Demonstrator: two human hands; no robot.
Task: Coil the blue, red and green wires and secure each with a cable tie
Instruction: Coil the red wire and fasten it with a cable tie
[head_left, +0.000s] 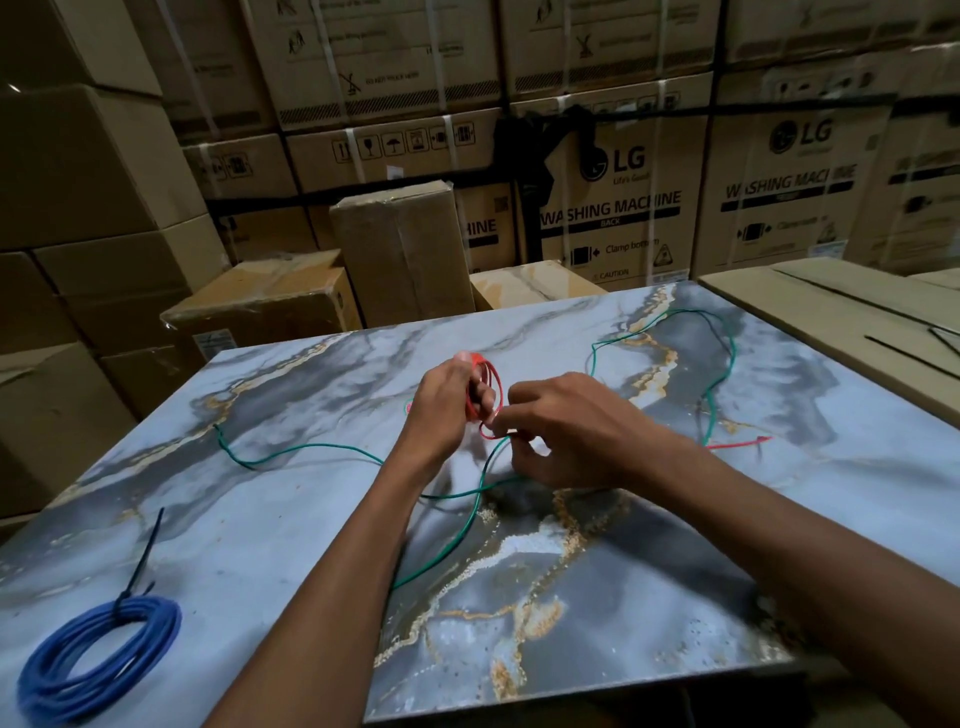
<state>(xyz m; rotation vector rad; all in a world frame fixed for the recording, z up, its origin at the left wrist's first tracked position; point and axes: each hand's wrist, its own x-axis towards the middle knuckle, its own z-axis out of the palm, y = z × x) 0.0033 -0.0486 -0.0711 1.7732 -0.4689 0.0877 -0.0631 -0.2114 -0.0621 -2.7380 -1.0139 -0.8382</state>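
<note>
- Over the middle of the tabletop (291, 519) my left hand (441, 410) holds the red wire (485, 387) as a small coil, fingers curled through its loops; my right hand (566, 431) pinches the strand just beside the coil, feeding another turn
- Judging by this, I am on the second wire: the blue wire (98, 654) lies coiled at the near left corner with a black cable tie (140, 561) cinched round it, the tie's tail pointing towards the far edge
- The red coil stands roughly upright in my grip, its ring edge-on to me; its loose tail (737, 444) runs out towards the right edge, so only a short length seems left to wind
- The green wire (306, 448) sprawls uncoiled across the tabletop, from near the left edge, under my hands, to a big loop by the far right corner
- Next I would need to wind in the red tail without the loops springing apart, then reach a tie; what look like spare ties (909, 353) lie on the carton (831, 306) beyond the right edge
</note>
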